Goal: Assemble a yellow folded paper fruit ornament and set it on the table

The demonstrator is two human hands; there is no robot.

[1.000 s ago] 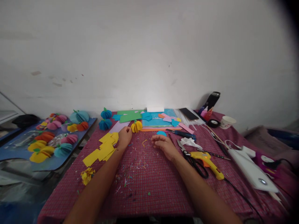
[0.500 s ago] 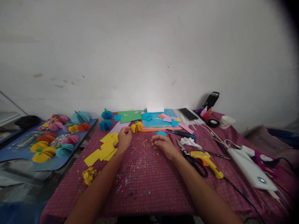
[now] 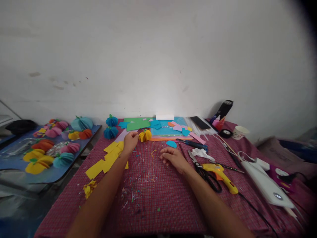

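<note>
My left hand [image 3: 130,142] is just left of a small yellow paper pumpkin [image 3: 145,135] with a dark green top, which stands on the table. Its fingers are curled in with thumb and forefinger together; anything between them is too small to make out. Yellow paper rectangles [image 3: 111,158] lie beside and under that wrist. Across a gap, my right hand [image 3: 173,159] hovers over the cloth, palm inward, fingers loosely bent and apart, holding nothing I can see. Close beyond it lies a blue paper half-circle [image 3: 171,144].
Scissors [image 3: 209,178] and a yellow glue gun [image 3: 221,175] lie right of my right forearm, near white tissue [image 3: 201,154]. Coloured sheets [image 3: 168,127] lie at the back. Blue pumpkins [image 3: 111,132] stand back left; a side table [image 3: 92,136] bears more. Paper scraps [image 3: 133,195] litter the cloth.
The view has shifted slightly. My left hand has drawn a little left, away from the yellow pumpkin; my right hand stays in nearly the same place, its fingers slightly more bent.
</note>
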